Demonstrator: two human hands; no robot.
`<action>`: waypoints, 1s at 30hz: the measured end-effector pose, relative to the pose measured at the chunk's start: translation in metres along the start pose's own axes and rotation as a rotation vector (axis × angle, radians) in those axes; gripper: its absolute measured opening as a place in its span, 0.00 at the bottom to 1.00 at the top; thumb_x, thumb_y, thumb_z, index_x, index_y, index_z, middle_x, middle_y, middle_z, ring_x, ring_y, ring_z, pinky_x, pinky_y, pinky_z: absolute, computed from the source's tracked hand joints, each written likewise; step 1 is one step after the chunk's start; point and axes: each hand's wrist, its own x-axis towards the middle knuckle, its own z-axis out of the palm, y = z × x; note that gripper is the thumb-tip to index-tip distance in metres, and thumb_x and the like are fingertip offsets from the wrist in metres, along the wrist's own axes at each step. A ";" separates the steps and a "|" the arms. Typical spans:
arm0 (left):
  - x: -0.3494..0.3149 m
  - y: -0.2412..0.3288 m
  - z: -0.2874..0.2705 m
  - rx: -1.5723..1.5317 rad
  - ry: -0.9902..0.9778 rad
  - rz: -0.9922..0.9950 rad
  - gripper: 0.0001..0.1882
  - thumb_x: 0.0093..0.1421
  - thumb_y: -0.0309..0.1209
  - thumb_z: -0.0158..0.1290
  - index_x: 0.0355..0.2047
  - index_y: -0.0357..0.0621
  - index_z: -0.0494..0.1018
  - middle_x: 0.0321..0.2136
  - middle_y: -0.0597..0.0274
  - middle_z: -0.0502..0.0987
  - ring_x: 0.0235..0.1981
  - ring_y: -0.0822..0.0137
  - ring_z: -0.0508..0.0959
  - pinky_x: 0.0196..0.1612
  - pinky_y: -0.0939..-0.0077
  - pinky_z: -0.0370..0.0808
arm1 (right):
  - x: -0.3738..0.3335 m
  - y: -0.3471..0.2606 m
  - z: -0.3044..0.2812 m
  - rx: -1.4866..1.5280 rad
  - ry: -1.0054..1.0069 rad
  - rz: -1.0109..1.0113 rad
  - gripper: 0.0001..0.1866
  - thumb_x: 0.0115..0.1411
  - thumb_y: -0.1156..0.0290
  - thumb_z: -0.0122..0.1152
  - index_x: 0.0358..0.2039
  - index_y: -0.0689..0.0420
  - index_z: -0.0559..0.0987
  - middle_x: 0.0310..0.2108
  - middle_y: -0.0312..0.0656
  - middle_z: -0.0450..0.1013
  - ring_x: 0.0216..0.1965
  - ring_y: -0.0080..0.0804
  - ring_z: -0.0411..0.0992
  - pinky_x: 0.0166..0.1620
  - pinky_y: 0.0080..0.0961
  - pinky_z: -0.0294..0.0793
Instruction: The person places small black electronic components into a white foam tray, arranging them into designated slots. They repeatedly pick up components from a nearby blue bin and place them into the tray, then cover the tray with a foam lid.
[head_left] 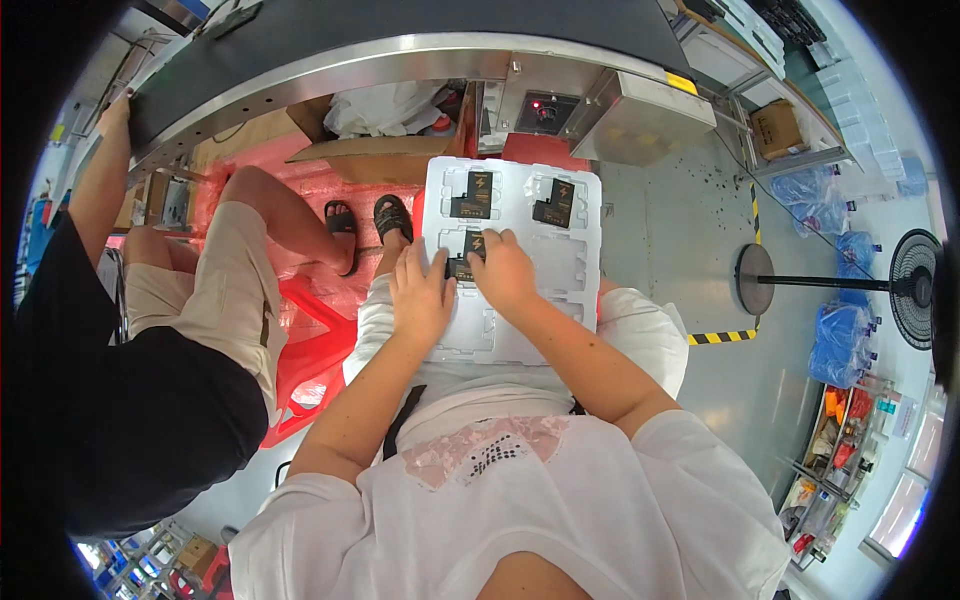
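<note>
Black part: a small flat black block with a yellow mark (466, 258), sitting in a pocket of the white tray, just above the middle of the frame, between the two hands.
White tray: a thin moulded plastic tray (575, 265) with rows of shallow pockets, resting across the seated person's lap rather than on any surface; most pockets look empty.
Other parts: two more black blocks lie in the top row, one at upper centre (473, 194) and one to its right (555, 203), each apart from the hands.
Left hand: the left hand (421, 292) lies palm down on the tray, fingers curled forward, fingertips touching the left edge of the black part; it presses more than it grips.
Right hand: the right hand (505, 272) is bent over the same part from the right, fingers closed down on its top edge; whether it pinches the part or only pushes it I cannot tell.
Handling, part: it looks rigid, light and smooth-faced, so likely a bit slippery; I would take it by its two short edges with thumb and forefinger.
Handling, tray: it looks flimsy and springy, apt to flex or tip off the knees if lifted by one corner; better held at both long sides.
Nearby: a second person in a black top and beige shorts (170, 350) sits at the left on a red stool (305, 370); a conveyor (400, 35) curves across the top; a floor fan (915, 288) stands at the right.
</note>
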 end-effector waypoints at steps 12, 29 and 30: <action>0.018 -0.020 0.004 -0.123 -0.112 0.253 0.20 0.49 0.30 0.57 0.43 0.41 0.71 0.56 0.48 0.57 0.60 0.45 0.54 0.59 0.47 0.54 | -0.010 0.011 -0.046 0.505 0.047 -0.107 0.18 0.52 0.78 0.60 0.45 0.58 0.72 0.36 0.44 0.67 0.30 0.31 0.70 0.34 0.25 0.71; 0.048 -0.021 -0.007 -0.092 -0.201 0.209 0.14 0.43 0.33 0.63 0.27 0.43 0.71 0.55 0.50 0.58 0.61 0.43 0.52 0.61 0.43 0.48 | 0.264 -0.014 -0.300 0.078 0.391 -0.418 0.30 0.49 0.57 0.64 0.51 0.59 0.72 0.47 0.55 0.70 0.49 0.46 0.70 0.51 0.33 0.68; 0.050 -0.021 -0.006 -0.137 -0.226 0.228 0.13 0.43 0.32 0.63 0.27 0.42 0.71 0.57 0.49 0.56 0.62 0.43 0.49 0.61 0.41 0.48 | 0.275 -0.014 -0.307 -0.194 0.410 -0.378 0.34 0.48 0.55 0.64 0.53 0.59 0.70 0.52 0.57 0.66 0.54 0.52 0.66 0.56 0.37 0.64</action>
